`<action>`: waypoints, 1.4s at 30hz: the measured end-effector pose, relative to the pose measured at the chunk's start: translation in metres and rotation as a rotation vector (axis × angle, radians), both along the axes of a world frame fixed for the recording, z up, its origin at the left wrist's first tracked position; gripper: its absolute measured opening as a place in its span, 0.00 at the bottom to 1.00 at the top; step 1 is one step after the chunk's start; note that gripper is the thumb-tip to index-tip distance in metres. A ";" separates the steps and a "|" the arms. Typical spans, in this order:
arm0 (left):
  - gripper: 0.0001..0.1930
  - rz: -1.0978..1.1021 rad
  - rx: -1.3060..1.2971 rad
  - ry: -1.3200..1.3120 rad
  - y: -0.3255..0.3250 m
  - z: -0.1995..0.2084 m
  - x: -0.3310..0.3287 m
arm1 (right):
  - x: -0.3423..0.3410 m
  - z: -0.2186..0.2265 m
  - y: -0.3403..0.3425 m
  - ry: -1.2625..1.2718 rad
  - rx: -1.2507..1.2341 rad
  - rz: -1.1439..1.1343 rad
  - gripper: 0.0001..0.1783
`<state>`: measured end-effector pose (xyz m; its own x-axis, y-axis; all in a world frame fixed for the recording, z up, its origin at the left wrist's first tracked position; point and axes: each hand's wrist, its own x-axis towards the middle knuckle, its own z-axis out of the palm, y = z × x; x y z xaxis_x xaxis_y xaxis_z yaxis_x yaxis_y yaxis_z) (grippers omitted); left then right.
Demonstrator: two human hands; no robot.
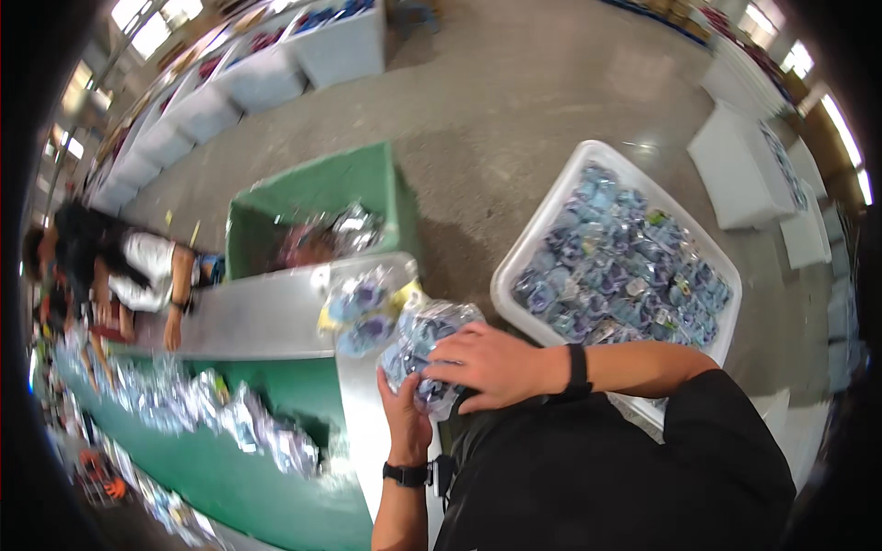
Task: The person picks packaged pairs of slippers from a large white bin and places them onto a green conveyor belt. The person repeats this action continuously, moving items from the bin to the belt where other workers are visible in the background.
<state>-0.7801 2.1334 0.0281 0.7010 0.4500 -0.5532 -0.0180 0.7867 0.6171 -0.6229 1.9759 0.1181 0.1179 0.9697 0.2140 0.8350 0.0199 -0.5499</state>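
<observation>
A worker's two hands meet at a clear plastic bag (427,329) of blue-and-purple goods at the end of a metal desk (266,315). The left hand (407,421) grips its lower edge, thumb raised; the right hand (491,365), fingers partly spread and bent, lies across its top, though whether it grips cannot be told. Similar packs (365,312) lie just beside, near a filled white bin (508,280).

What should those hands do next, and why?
Maybe the left hand and right hand should move the shiny bag right, toward the white tub: both hands are on the bag, and the tub holds similar blue-purple packs.
</observation>
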 end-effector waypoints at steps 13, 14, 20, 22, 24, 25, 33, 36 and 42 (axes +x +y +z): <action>0.27 -0.485 0.217 0.156 -0.099 -0.005 0.072 | 0.125 -0.090 -0.180 0.009 -0.377 -0.518 0.34; 0.26 -0.503 0.294 0.247 -0.098 -0.008 0.064 | 0.138 -0.101 -0.200 0.050 -0.388 -0.590 0.34; 0.25 -0.459 0.512 0.533 -0.078 -0.030 -0.010 | 0.233 -0.137 -0.311 0.002 -0.415 -0.868 0.30; 0.27 -0.406 0.522 0.744 -0.071 -0.039 -0.041 | 0.271 -0.140 -0.337 -0.023 -0.351 -0.958 0.28; 0.31 -0.486 0.476 0.735 -0.070 -0.034 -0.077 | 0.314 -0.140 -0.359 -0.068 -0.277 -0.970 0.26; 0.32 -0.451 0.455 0.784 -0.072 -0.035 -0.087 | 0.335 -0.141 -0.367 -0.097 -0.233 -0.973 0.26; 0.26 -0.404 0.414 0.852 -0.089 -0.003 -0.114 | 0.402 -0.202 -0.399 -0.123 -0.268 -1.250 0.33; 0.25 -0.402 0.405 0.864 -0.089 0.000 -0.118 | 0.378 -0.233 -0.396 0.052 -0.238 -1.214 0.34; 0.26 -0.395 0.379 0.856 -0.071 -0.022 -0.136 | 0.298 -0.255 -0.384 0.270 -0.216 -1.119 0.31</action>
